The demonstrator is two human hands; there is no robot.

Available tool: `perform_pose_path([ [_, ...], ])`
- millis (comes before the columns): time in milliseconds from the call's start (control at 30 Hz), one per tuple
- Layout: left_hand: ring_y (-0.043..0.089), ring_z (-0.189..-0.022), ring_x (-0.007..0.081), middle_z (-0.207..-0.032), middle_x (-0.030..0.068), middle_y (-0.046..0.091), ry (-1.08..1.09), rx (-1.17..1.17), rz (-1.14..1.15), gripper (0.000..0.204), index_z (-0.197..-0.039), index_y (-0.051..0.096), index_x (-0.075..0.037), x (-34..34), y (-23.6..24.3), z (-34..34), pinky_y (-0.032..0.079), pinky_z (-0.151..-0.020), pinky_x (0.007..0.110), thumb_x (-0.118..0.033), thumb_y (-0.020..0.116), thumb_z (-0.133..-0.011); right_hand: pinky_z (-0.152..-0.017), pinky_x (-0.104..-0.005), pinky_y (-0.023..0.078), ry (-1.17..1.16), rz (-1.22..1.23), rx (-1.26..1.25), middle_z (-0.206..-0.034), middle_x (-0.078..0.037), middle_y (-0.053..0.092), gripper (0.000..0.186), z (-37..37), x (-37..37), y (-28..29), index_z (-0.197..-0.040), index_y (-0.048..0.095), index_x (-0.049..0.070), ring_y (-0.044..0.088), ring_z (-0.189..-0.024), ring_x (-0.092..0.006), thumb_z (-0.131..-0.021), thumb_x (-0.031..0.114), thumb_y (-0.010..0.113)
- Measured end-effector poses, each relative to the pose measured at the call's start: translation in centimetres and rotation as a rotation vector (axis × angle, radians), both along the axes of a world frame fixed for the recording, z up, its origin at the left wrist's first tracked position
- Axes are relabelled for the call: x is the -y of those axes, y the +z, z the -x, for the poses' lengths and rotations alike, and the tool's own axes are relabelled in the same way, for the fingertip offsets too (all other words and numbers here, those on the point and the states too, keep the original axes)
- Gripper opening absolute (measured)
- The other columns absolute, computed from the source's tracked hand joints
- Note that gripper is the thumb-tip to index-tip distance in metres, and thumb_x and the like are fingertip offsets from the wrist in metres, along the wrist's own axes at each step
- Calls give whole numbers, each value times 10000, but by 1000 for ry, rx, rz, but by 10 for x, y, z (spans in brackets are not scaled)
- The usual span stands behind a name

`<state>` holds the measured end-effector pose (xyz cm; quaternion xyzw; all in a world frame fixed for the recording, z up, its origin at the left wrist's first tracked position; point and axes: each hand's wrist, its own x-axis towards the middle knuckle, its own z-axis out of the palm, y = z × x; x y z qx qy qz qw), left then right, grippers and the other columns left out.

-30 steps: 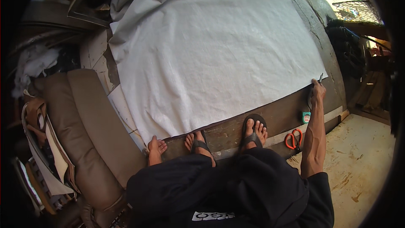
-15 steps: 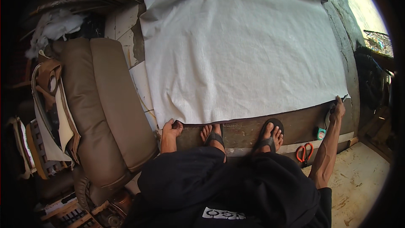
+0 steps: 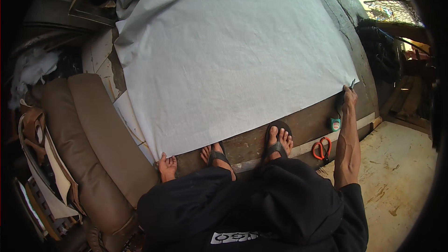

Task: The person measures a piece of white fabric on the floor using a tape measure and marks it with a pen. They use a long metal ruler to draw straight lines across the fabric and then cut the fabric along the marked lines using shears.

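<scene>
A large pale grey-white sheet of fabric or leatherette (image 3: 233,65) lies spread in front of me, its near edge running at a slant past my feet. My left hand (image 3: 167,167) is at the near left corner, palm up, its fingers apart and touching the edge. At the near right corner, my right hand (image 3: 349,97) is closed around a slim dark pen-like tool (image 3: 353,84), its fingers against the sheet's edge. A teal tape measure (image 3: 335,124) rests just below that hand. Closer to me are scissors with red-orange handles (image 3: 322,149), their blades mostly hidden.
Brown padded upholstery cushions (image 3: 100,144) stand along the left, with leather scraps (image 3: 51,163) beside them. White stuffing (image 3: 35,67) is heaped farther back. My sandalled feet (image 3: 277,142) stand on the dark board by the sheet. A stained light board (image 3: 392,172) lies at right.
My left hand has loosened from the sheet's edge and its fingers have spread. The near edge lies smoother. The whole view has shifted, while my right hand remains at its corner.
</scene>
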<state>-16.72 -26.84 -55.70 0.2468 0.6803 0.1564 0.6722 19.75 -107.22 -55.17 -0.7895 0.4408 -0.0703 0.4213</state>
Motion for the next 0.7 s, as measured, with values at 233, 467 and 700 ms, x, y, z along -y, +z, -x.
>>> perform_pose_path([
  [233,518,-1201,260,-1278,57,576,158,150,-40,445,-1292,562,-127,-29,-17,10,439,-996,488,-337,707,-927,-520,-333,392,-19,-50,-42,-676,4,528,261,14,2,11,-927,676,61,474,-562,-121,-858,309,718],
  [467,472,-1283,297,-1397,74,526,79,88,-108,549,-1410,497,-140,-113,-41,52,395,-1061,483,-346,687,-938,-420,-279,305,5,-304,-52,-619,57,457,231,-13,-43,40,-827,628,126,384,-469,-72,-840,305,773],
  [700,563,-1116,264,-1325,156,560,-205,136,-207,600,-1464,418,-77,-96,-60,29,514,-875,410,-46,664,-918,-404,-271,293,-106,-252,-24,-609,40,523,311,-14,-18,36,-849,642,112,414,-451,-81,-757,303,869],
])
